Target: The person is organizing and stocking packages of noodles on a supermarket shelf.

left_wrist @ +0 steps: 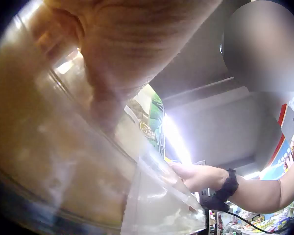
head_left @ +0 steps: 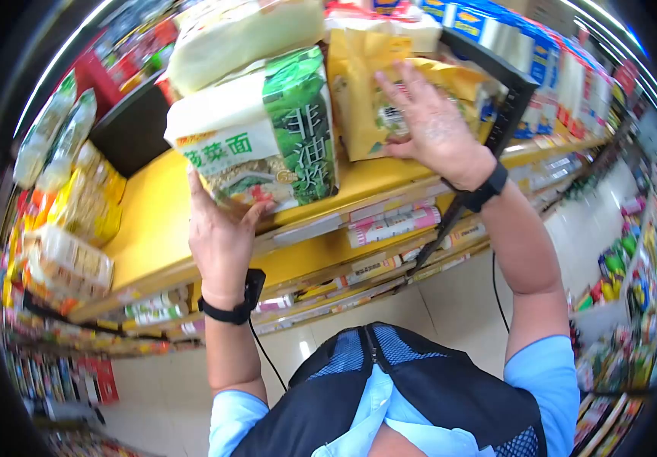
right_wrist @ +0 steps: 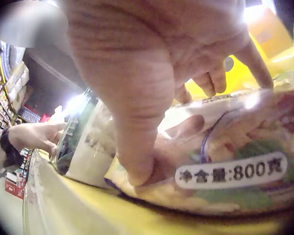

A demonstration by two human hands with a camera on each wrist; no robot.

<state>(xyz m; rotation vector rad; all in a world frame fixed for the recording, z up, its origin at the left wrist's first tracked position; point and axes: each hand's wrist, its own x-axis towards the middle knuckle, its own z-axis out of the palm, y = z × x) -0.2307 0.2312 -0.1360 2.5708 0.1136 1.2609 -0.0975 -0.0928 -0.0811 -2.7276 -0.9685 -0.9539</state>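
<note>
A white and green noodle pack (head_left: 252,141) stands at the front of the yellow shelf. My left hand (head_left: 220,240) grips its lower left corner, thumb across the printed front and fingers along the left side. Beside it on the right are yellow noodle bags (head_left: 355,91). My right hand (head_left: 435,129) rests on one of them with fingers spread. In the right wrist view the thumb (right_wrist: 137,169) presses the printed front of the bag (right_wrist: 230,171), while the other fingers reach over its top. The left wrist view shows mostly blurred wrapping close to the palm.
Another pale pack (head_left: 245,42) lies behind and above the noodle pack. A black divider (head_left: 507,114) stands right of the yellow bags, with blue and white packs (head_left: 549,68) beyond. Yellow packs (head_left: 88,202) sit at the shelf's left end. Lower shelves hold wrapped rolls (head_left: 393,226).
</note>
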